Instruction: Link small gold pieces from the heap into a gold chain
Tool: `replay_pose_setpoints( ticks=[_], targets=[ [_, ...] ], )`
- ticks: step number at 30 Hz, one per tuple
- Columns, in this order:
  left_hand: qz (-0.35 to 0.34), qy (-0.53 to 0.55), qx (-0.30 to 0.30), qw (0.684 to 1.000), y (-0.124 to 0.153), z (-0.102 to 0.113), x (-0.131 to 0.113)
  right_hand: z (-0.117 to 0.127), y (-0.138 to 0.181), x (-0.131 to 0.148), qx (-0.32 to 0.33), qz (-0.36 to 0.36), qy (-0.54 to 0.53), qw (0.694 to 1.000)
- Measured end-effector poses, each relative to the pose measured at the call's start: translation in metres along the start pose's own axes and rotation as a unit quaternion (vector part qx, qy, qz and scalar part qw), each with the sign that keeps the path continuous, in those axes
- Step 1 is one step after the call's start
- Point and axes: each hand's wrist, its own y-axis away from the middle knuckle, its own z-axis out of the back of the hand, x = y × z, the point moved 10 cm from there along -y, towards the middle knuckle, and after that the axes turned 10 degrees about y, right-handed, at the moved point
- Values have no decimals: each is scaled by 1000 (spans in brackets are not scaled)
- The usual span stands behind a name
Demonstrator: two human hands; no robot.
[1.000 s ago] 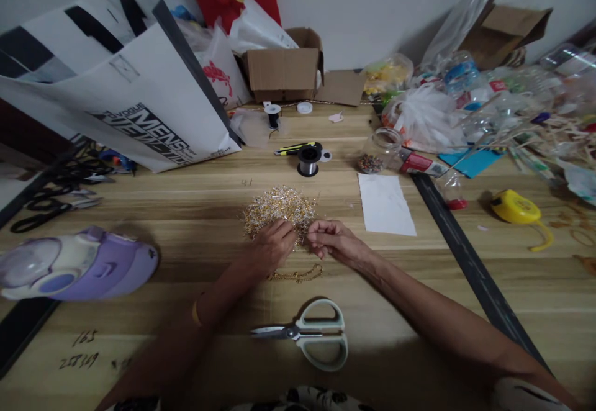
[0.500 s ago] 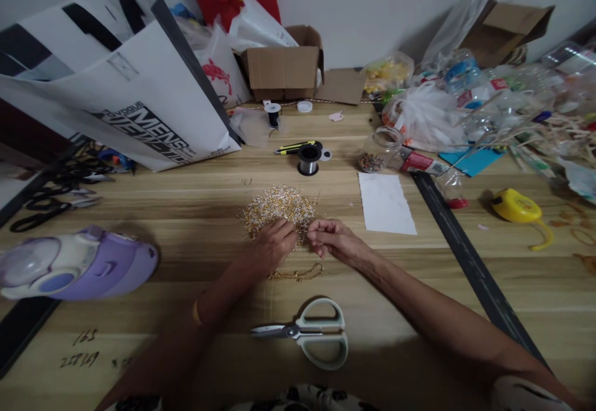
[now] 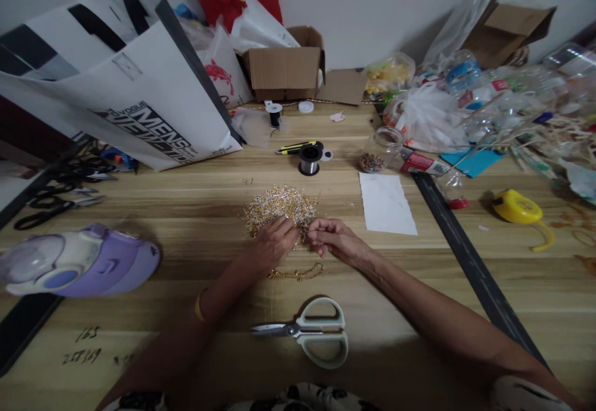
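Observation:
A heap of tiny gold and clear beaded pieces (image 3: 277, 203) lies on the wooden table in front of me. My left hand (image 3: 278, 239) rests at the heap's near edge with its fingers curled down; whatever is between the fingertips is hidden. Just right of it, my right hand (image 3: 331, 237) has thumb and forefinger pressed together beside the heap, and anything in that pinch is too small to make out. Below both hands lies a gold chain (image 3: 300, 272). Nearer to me are scissors with pale handles (image 3: 321, 332), blades pointing left.
Behind the heap sit a spool of wire (image 3: 309, 160), a yellow-black utility knife (image 3: 293, 148) and a jar of beads (image 3: 379, 150). White paper (image 3: 387, 203) and a yellow tape measure (image 3: 519, 206) lie right. On the left are a purple bottle (image 3: 102, 262) and a large paper bag (image 3: 153, 100).
Both hands stay almost where they were, fingers bent at the heap. The whole view has shifted very slightly; nothing else has visibly moved.

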Motion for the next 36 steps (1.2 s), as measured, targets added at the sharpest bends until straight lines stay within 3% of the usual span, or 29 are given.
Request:
replay_pose_setpoints(
  ticks=[14, 19, 25, 32, 36],
  targets=[
    [0, 4, -37, 999, 1, 4, 5, 0, 0, 1, 7, 12, -9, 1000],
    [-4, 99, -112, 989, 3, 16, 15, 0, 0, 2, -3, 9, -12, 1000],
    [85, 292, -243, 921, 11, 35, 57, 1, 0, 1, -7, 4, -15, 1000],
    [219, 449, -220, 838, 19, 12, 87, 0, 0, 2, -8, 1, -5, 1000],
    [246, 476, -206, 819, 18, 2, 89, 0, 0, 2, -6, 3, -8, 1000]
  ],
)
